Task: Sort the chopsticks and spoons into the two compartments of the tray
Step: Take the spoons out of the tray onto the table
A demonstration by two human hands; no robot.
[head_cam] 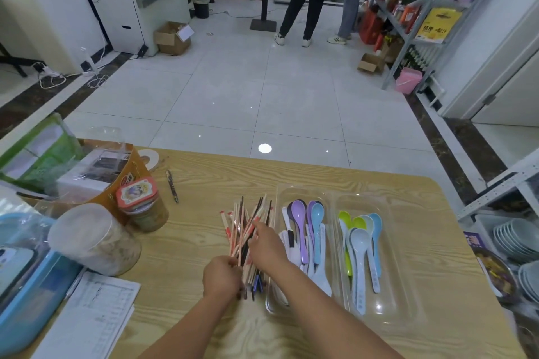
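Chopsticks (242,221) gripped in curled left hand (223,274); right hand (267,246) rests straight forefinger on them, grip unclear.

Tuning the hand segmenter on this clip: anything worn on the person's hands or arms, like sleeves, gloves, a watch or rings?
Nothing worn shows. The left hand and right hand are ungloved, with no rings visible. The left forearm and right forearm are bare down to the frame's bottom edge: no sleeve, watch or wristband in view. No markings can be made out.
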